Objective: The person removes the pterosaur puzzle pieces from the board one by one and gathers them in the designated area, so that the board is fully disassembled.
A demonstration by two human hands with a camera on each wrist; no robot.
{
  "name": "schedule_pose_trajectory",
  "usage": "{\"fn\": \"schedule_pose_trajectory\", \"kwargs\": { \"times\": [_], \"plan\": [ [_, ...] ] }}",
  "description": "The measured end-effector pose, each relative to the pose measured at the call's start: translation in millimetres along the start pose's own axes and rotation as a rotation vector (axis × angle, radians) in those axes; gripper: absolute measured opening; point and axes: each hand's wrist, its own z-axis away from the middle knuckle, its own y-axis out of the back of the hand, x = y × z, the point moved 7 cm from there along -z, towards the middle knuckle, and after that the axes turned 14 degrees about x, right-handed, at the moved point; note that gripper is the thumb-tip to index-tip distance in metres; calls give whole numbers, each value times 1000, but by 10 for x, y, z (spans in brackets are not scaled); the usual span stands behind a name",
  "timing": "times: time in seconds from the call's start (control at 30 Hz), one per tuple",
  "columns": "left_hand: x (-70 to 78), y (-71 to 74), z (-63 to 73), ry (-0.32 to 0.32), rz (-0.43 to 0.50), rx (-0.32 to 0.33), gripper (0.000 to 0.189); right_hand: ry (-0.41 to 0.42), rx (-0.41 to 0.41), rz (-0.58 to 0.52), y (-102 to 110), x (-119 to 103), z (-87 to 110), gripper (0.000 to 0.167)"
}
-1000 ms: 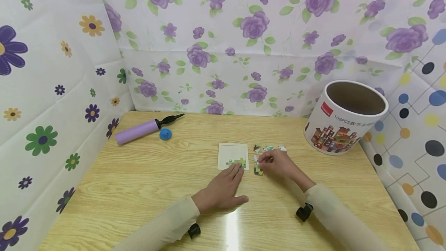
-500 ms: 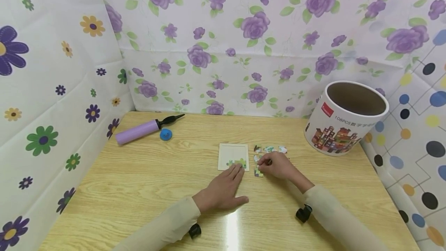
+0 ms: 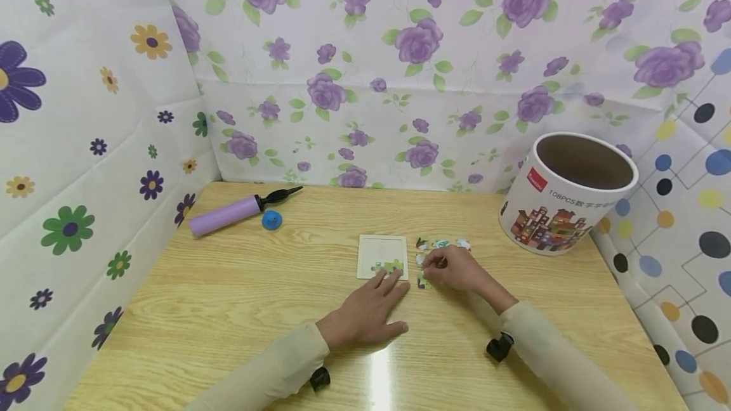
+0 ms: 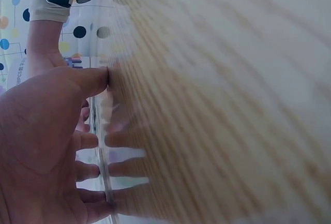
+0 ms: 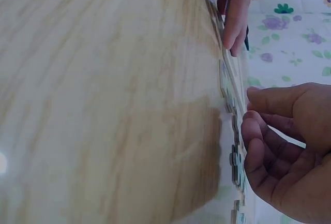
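Observation:
In the head view, a small square puzzle frame (image 3: 374, 248) lies mid-table, with green jigsaw pieces (image 3: 387, 266) along its near edge. My left hand (image 3: 367, 314) lies palm down with fingers extended and spread, fingertips at the frame's near edge and thumb out to the right. My right hand (image 3: 454, 267) is just right of the frame, fingers bent, tips over loose jigsaw pieces (image 3: 424, 282). From the right wrist, the thumb and index finger of that hand (image 5: 289, 146) come close together beside the pieces (image 5: 235, 164); I cannot tell whether they pinch one.
More loose pieces (image 3: 441, 243) lie beyond the right hand. A large white bucket (image 3: 562, 198) stands at the back right. At the back left are a purple hand pump (image 3: 225, 216) and a small blue toy (image 3: 271, 219). Patterned cloth walls (image 3: 354, 113) border the table.
My left fingers have spread apart, one sliding off the frame's near right corner, and more of the green pieces shows. My right hand has stayed almost in place, over the loose pieces.

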Motion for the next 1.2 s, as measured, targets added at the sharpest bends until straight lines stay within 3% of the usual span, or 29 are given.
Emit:
{"fn": "schedule_pose_trajectory", "kwargs": {
  "times": [0.4,0.77,0.97,1.2],
  "plan": [
    [-16,-42,1,-3,-7,24,80,35,-34,-54,-32,-89,-41,6],
    [8,-2,-15,-13,-58,29,78,43,-41,-37,-63,-174,-138,8],
    [19,-76,-10,11,-1,-10,83,53,-73,-42,-142,-248,-260,11],
    [62,-86,0,7,27,10,85,68,-102,-77,-291,-353,-423,14]
  ]
}}
